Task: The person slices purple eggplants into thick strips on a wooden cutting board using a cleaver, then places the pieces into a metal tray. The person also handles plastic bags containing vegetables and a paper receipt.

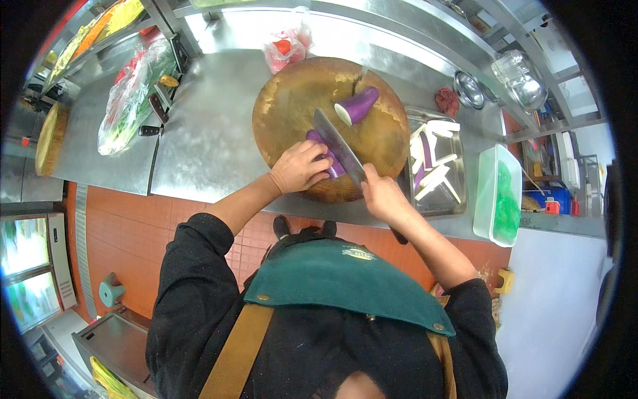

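On a round wooden chopping block (294, 99) lies a purple eggplant piece (337, 170), pressed down by the fingers of my left hand (302, 167). My right hand (383, 192) grips a cleaver (340, 147), its broad blade upright along the right side of that piece. Whether the edge touches the eggplant or the block cannot be seen. Farther back on the block rests a second eggplant piece (357, 105), its pale cut end facing left. To the right, a metal tray (438, 207) contains several eggplant strips (432, 164) with white flesh and some purple skin.
Right of the tray stands a white plastic bin (483, 199) with green contents. A red cloth (447, 101) and metal bowls (468, 90) are behind it. Behind the block sits a plastic bag (286, 50). Bagged green vegetables (137, 99) and knives (158, 109) lie at left.
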A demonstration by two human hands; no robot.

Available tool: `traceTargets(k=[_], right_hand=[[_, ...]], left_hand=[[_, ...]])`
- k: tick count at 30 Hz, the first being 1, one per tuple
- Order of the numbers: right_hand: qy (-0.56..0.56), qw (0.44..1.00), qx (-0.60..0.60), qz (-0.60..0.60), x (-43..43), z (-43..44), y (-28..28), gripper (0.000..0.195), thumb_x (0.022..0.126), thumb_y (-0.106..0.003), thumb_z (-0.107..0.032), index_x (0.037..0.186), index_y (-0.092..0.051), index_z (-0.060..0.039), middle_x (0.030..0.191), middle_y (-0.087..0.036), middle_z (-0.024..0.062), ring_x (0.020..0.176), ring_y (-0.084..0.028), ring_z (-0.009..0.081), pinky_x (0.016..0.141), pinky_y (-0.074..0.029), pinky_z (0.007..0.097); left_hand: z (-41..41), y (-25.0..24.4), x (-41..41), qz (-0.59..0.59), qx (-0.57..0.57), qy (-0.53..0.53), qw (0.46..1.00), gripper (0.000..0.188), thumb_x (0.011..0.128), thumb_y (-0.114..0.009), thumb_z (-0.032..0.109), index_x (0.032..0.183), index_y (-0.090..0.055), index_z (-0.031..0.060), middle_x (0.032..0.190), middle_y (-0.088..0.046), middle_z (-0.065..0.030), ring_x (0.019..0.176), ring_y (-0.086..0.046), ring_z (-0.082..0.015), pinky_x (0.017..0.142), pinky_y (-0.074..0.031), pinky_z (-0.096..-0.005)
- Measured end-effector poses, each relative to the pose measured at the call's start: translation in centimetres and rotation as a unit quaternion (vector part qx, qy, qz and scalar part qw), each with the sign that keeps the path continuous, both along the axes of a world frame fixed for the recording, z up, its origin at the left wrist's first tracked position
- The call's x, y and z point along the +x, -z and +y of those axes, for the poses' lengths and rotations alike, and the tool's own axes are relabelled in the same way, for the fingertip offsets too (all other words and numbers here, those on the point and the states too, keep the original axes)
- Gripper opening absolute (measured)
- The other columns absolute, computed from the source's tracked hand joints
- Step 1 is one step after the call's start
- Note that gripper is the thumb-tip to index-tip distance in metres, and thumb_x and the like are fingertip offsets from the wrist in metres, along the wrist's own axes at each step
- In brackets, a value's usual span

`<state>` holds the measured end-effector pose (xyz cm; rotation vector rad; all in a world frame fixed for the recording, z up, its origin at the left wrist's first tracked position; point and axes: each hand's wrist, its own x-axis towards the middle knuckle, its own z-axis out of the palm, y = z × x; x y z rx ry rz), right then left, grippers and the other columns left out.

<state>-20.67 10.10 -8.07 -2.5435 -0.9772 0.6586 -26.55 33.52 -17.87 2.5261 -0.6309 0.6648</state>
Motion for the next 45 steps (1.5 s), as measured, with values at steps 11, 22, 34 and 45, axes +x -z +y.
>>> traceTargets(k=[11, 22, 34, 45], right_hand=[[-0.021, 0.999, 0.018, 0.030, -0.7, -0.1, 0.0, 0.028, 0.093, -0.052, -0.011, 0.113, -0.037, 0.0029, 0.072, -0.059, 0.0328, 0.076, -0.061, 0.0512, 0.065, -0.046, 0.0576], [0.004, 0.999, 0.036, 0.001, -0.1, 4.1, 2.0, 0.029, 0.087, -0.052, -0.006, 0.112, -0.039, 0.0014, 0.080, -0.063, 0.0324, 0.079, -0.062, 0.0516, 0.070, -0.048, 0.0581], [0.035, 0.995, 0.085, 0.047, 0.4, -0.1, 1.9, 0.033, 0.091, -0.051, -0.010, 0.120, -0.042, 0.0009, 0.081, -0.064, 0.0313, 0.081, -0.064, 0.0480, 0.070, -0.050, 0.0559], [0.251, 0.866, 0.338, 0.270, 1.4, -6.4, -0.4, 0.031, 0.097, -0.052, -0.010, 0.126, -0.046, -0.0022, 0.071, -0.058, 0.0071, 0.042, -0.052, 0.0120, 0.039, -0.042, 0.0276]], left_hand=[[-0.4, 0.3, 0.0, -0.006, -0.017, 0.005, 1.000, 0.026, 0.078, -0.074, 0.025, 0.096, -0.062, 0.0122, 0.102, -0.057, -0.0071, 0.096, -0.057, -0.0267, 0.082, -0.050, -0.0383], [-0.7, -0.5, 0.2, -0.044, -0.012, 0.001, 0.999, 0.027, 0.075, -0.077, 0.023, 0.096, -0.064, 0.0110, 0.099, -0.059, -0.0067, 0.091, -0.060, -0.0264, 0.074, -0.053, -0.0368], [0.2, -1.2, 0.5, 0.017, 0.003, 0.010, 1.000, 0.035, 0.073, -0.078, 0.018, 0.104, -0.062, 0.0093, 0.112, -0.057, -0.0103, 0.102, -0.057, -0.0316, 0.081, -0.053, -0.0392], [-0.6, -1.2, 4.3, 0.029, 0.117, 0.087, 0.989, 0.063, 0.078, -0.073, 0.018, 0.137, -0.052, 0.0115, 0.128, -0.055, -0.0144, 0.118, -0.053, -0.0339, 0.100, -0.043, -0.0473]])
